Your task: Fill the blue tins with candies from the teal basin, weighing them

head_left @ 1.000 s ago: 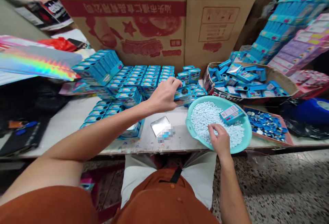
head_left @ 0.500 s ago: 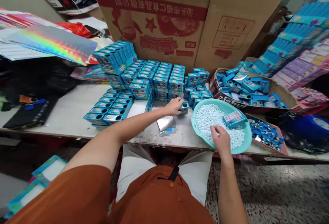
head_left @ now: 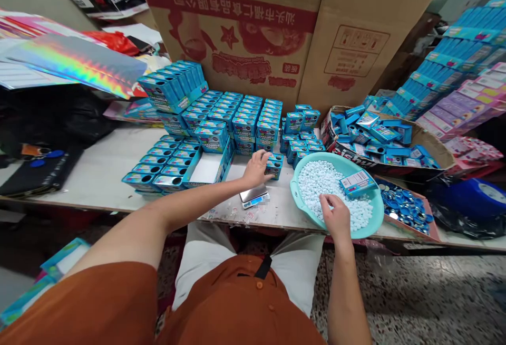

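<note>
- My left hand reaches out over the bench, fingertips against a small stack of blue tins. From here I can't tell whether it grips them.
- My right hand sits in the pale mints, fingers bunched; I can't tell if any are held.
- The hands are apart, with the stack just beside the teal basin holding the mints.
- A pocket scale lies just below my left hand, near the bench's front edge.
- A small printed box rests on the mints.
- Rows of blue tins stand toward the back edge — an open carton among them.
- A tray of blue lids sits past the basin, toward the right end.
</note>
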Action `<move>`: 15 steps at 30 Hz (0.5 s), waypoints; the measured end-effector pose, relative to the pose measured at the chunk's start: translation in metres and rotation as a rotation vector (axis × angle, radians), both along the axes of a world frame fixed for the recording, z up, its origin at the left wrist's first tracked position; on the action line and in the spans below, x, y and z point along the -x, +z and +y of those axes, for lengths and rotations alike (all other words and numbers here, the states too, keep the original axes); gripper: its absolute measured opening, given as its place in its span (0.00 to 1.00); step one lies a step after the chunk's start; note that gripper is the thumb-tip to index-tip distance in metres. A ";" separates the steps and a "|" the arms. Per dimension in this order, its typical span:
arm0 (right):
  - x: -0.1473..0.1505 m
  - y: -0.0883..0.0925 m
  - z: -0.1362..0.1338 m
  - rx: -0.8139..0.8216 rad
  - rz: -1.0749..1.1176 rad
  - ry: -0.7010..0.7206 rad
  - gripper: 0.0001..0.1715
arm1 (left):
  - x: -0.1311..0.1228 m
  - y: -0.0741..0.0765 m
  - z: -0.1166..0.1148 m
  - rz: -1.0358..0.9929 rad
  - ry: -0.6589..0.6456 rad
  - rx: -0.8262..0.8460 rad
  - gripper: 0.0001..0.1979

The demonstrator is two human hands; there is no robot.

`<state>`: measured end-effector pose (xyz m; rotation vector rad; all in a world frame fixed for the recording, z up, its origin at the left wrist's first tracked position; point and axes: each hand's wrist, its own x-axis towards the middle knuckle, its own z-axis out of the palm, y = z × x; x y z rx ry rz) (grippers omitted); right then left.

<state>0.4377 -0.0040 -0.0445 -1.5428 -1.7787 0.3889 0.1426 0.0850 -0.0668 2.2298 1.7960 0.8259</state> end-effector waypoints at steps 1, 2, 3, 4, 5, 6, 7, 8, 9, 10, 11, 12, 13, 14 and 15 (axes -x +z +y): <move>0.000 0.000 0.000 0.002 0.001 0.000 0.19 | -0.003 -0.003 -0.002 -0.095 0.059 0.020 0.37; -0.001 0.000 0.000 0.005 0.001 0.000 0.19 | -0.006 -0.005 -0.002 -0.182 0.110 0.043 0.36; -0.001 0.000 0.000 0.010 0.000 0.001 0.19 | -0.008 -0.007 -0.003 -0.251 0.150 0.065 0.35; -0.001 0.001 0.000 0.014 -0.001 0.002 0.19 | -0.011 -0.007 -0.002 -0.303 0.183 0.084 0.34; -0.001 0.001 0.000 0.017 -0.002 0.004 0.19 | -0.013 -0.007 -0.002 -0.336 0.208 0.100 0.33; -0.001 0.001 0.000 0.019 -0.004 0.003 0.20 | -0.014 -0.007 -0.002 -0.349 0.220 0.109 0.33; -0.001 0.000 0.000 0.020 -0.006 0.001 0.20 | -0.015 -0.005 -0.002 -0.346 0.218 0.118 0.32; -0.002 0.000 0.000 0.020 -0.009 -0.002 0.20 | -0.016 -0.004 -0.002 -0.334 0.202 0.128 0.30; -0.002 0.000 0.000 0.019 -0.012 -0.006 0.20 | -0.016 -0.002 -0.003 -0.316 0.178 0.140 0.28; -0.002 0.000 -0.001 0.020 -0.016 -0.010 0.20 | -0.017 0.000 -0.004 -0.295 0.149 0.149 0.25; -0.003 0.000 -0.001 0.023 -0.023 -0.014 0.20 | -0.017 0.002 -0.004 -0.278 0.121 0.155 0.23; -0.003 0.000 -0.001 0.029 -0.031 -0.019 0.20 | -0.016 0.004 -0.005 -0.268 0.101 0.158 0.20; -0.003 0.001 -0.001 0.036 -0.039 -0.024 0.20 | -0.016 0.007 -0.006 -0.264 0.090 0.159 0.19; -0.003 0.001 -0.001 0.043 -0.046 -0.032 0.20 | -0.015 0.010 -0.008 -0.262 0.083 0.158 0.18; -0.003 0.001 -0.001 0.047 -0.051 -0.037 0.21 | -0.013 0.014 -0.010 -0.265 0.079 0.151 0.18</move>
